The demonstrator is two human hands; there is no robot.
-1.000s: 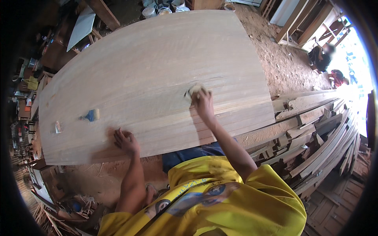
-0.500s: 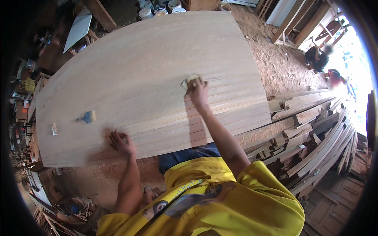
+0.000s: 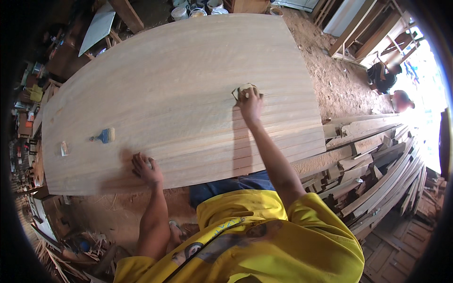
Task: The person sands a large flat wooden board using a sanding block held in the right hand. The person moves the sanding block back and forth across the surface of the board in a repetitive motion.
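Observation:
A large pale wooden panel (image 3: pixel 184 70) with long grain lines lies flat in front of me. My right hand (image 3: pixel 251 104) presses a cream, folded pad (image 3: pixel 246 87) onto its right half; I cannot tell whether that pad is cloth or sandpaper. Close to the panel's near edge, my left hand (image 3: pixel 147 170) rests with its fingers spread out. Left of that hand lies a blue-handled paintbrush (image 3: pixel 104 136) with pale bristles. A small, light-coloured container or packet (image 3: pixel 64 148) sits further left on the wood.
Stacked timber offcuts and long boards (image 3: pixel 377 160) fill the right side. Beyond the far edge stand several white buckets (image 3: pixel 179 13). Wooden frames (image 3: pixel 354 42) lean at the far right, near a person in dark clothes (image 3: pixel 381 78). Wood scraps (image 3: pixel 96 254) litter the lower left floor.
My right hand has slid the pad to the right across the panel. My left hand stays at nearly the same spot, and the brush lies as before.

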